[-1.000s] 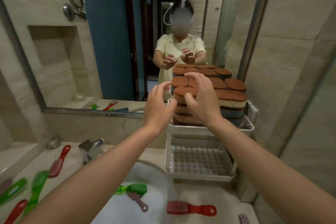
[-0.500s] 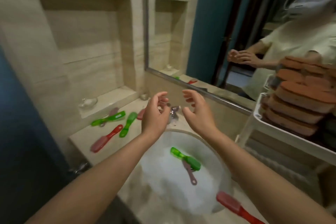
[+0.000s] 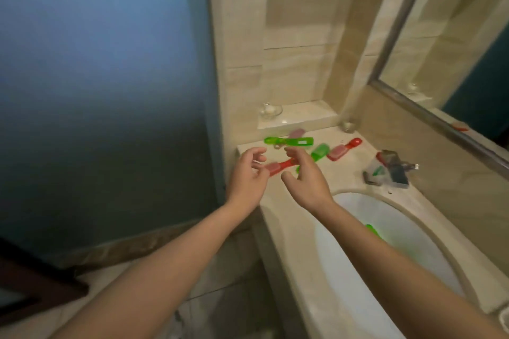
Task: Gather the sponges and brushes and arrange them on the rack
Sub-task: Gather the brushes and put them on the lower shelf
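both hands are held open above the surface [image 3: 297,217], the left hand [image 3: 248,176] and the right hand [image 3: 305,179] side by side, nothing gripped. a red brush [image 3: 85,167] is seen lying between them. beyond, a long green brush [image 3: 289,141], a short green brush [image 3: 319,152] and another red brush [image 3: 344,148] are laid near the tap [image 3: 391,166]. a green brush [image 3: 373,230] is seen in the basin [image 3: 407,250].
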### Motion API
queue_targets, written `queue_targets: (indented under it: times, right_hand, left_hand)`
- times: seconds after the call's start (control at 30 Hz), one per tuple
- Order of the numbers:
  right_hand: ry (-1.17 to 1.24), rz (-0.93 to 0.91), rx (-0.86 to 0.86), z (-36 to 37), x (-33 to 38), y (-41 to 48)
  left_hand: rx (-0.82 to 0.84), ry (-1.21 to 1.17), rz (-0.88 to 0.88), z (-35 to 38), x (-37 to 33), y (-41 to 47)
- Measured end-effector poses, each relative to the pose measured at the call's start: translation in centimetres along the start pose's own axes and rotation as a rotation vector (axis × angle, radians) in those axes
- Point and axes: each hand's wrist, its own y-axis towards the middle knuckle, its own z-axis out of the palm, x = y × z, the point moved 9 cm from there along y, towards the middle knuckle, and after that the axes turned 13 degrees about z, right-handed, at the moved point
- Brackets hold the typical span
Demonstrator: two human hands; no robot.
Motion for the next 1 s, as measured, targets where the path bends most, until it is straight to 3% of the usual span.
queue_targets:
  times: [0.47,0.73,1.0]
  right_hand:
    - [-0.019,-0.002,0.327,22.9,8.3,-2.0]
    - [-0.041,0.033,0.397,37.1,13.4,-4.6]
    - [-0.089,0.138,0.518,49.1,13.6,-6.5]
  left_hand:
    - [-0.195,0.119,-0.204,-19.9,13.7,-5.3]
    - [-0.151,0.178,-0.275,-33.2,21.9,-7.4]
    - [-0.113,0.277,-0.46,-42.4,31.3,-11.4]
